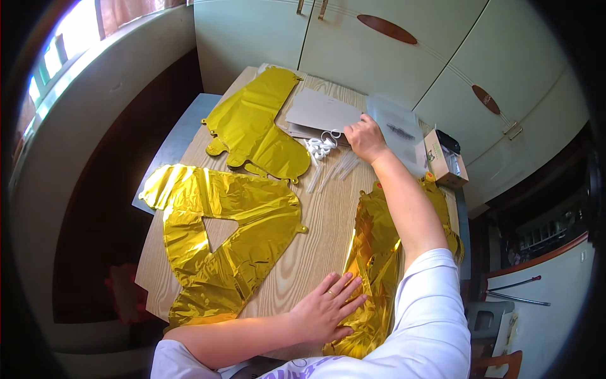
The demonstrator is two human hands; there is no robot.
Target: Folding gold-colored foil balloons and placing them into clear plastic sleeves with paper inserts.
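My left hand (328, 308) lies flat, fingers spread, on a crumpled gold foil balloon (377, 271) at the right of the table. My right hand (366, 138) reaches to the far side, its fingers closed at the right edge of a grey cardboard sheet (323, 108); the fingertips are partly hidden. That sheet sits slightly raised over other sheets. Beside the thumb is a small heap of white ribbon coils (322, 146). Two more flat foil balloons lie on the left: a bent one (260, 126) farther off and one with a triangular hole (259, 202) nearer me.
Clear plastic straws (347, 165) lie on the wooden table (319, 234). A translucent plastic sleeve (394, 129) and an open small box (447, 161) stand at the far right. Pale cabinets (353, 57) border the back edge. A grey stool (489, 318) is at the right.
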